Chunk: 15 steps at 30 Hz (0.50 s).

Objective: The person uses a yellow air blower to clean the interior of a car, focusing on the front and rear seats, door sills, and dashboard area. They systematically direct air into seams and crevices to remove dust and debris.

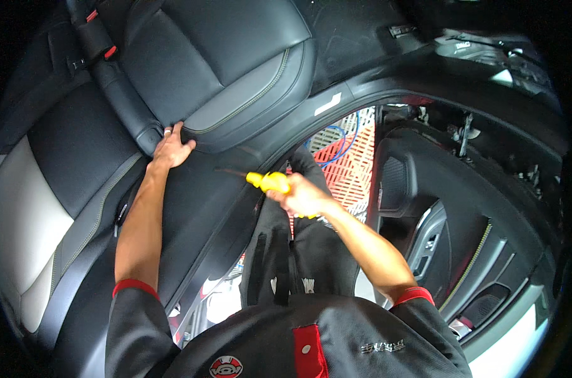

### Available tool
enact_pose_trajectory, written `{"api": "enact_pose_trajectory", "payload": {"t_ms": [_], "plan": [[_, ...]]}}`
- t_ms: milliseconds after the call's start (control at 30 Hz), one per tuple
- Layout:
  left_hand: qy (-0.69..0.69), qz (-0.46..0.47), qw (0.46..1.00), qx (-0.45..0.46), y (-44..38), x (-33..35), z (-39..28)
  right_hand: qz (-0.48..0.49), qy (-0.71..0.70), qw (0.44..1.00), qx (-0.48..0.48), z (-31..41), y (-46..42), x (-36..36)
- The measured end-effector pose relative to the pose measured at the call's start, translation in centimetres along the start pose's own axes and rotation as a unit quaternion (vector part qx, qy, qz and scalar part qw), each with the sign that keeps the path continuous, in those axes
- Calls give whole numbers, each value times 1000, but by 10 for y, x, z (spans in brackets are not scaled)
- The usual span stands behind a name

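My left hand [171,150] rests with fingers apart at the lower corner of a black and grey leather car seat section [205,61]. It touches the seam beside the end cap of a black trim strip [150,138], and a ring shows on one finger. My right hand [301,196] grips a yellow air blow gun [274,182]. Its thin nozzle points left over the dark panel by the door opening. The hand and nozzle are blurred, and my fingers hide part of the handle.
A second seat section [83,146], black with pale sides, lies left. Red-buttoned seat belt buckles [110,52] sit at upper left. The door panel [437,189] stands at right. A blue hose [345,146] lies on the red and white grated floor [350,175].
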<state>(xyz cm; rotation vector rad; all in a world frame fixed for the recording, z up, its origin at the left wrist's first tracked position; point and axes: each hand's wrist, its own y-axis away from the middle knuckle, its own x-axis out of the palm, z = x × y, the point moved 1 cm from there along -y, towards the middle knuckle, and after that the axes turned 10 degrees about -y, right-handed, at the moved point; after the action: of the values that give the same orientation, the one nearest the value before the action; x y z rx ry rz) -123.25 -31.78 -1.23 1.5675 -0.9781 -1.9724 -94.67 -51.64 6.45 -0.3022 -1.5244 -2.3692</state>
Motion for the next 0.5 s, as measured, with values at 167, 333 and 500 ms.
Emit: {"api": "enact_pose_trajectory", "payload": {"t_ms": [167, 333, 500], "plan": [[-78, 5, 996, 39, 15, 23, 2, -169, 45, 976, -133, -64, -32, -10], [-95, 16, 994, 45, 17, 25, -5, -148, -35, 986, -74, -85, -36, -38], [-83, -1, 995, 52, 18, 29, 1, -207, -173, 960, -72, -118, -56, -73]]}}
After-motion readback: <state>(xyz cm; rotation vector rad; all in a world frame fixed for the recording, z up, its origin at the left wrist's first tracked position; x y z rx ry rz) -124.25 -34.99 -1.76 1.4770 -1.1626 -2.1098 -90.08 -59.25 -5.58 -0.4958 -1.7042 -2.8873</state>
